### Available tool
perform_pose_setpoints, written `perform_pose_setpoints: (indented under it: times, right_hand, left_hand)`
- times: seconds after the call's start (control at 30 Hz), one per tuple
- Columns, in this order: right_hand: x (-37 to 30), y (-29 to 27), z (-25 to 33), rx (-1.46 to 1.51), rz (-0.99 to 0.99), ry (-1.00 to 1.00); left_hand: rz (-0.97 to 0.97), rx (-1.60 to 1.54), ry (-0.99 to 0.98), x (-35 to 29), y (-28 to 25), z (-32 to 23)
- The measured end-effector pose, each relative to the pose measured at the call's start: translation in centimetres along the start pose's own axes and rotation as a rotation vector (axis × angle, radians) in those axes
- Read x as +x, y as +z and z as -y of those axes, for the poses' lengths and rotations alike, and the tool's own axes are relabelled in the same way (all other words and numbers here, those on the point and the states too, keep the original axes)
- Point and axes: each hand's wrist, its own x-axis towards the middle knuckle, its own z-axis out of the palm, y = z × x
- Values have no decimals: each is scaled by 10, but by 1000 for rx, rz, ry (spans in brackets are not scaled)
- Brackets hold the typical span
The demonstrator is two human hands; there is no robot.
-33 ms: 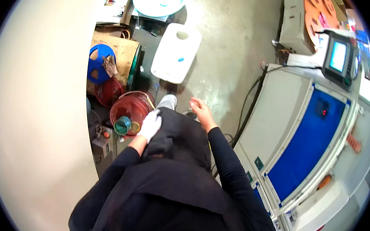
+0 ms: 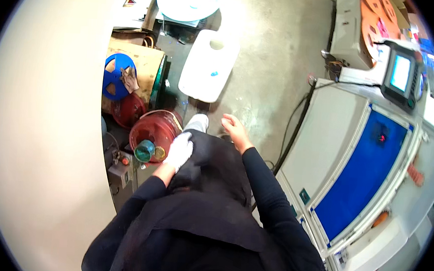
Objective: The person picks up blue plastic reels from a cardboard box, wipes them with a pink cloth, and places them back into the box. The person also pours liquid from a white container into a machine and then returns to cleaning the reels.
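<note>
The left hand, in a white glove, lies flat and open on the dark lap, just beside a red spool on the floor. The bare right hand hangs loosely curled, empty, over the concrete floor near a white board.

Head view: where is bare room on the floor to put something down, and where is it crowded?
Bare concrete floor lies between the white plastic stool and the white-and-blue machine. It is crowded on the left: the red spool, blue reel and cardboard box sit close together beside the gloved left hand.
</note>
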Motion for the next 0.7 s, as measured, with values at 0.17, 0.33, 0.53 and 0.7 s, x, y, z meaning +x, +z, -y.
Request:
perform_pose_setpoints:
  times: [0.17,0.33,0.53,0.7]
  right_hand:
    - [189,76,-14,-186,-343,-263]
    - [254,116,21,80,-404,-256]
    - [243,31,9,383,-148,-59]
    - [124,-16,79,584,-218,181]
  left_hand:
    - [37,306,203,14,7,18]
    - [-2,242,86,1,38,34]
    - [-10,197,-17,-8,64,8]
    - [-212,-302,-350,4,81,13]
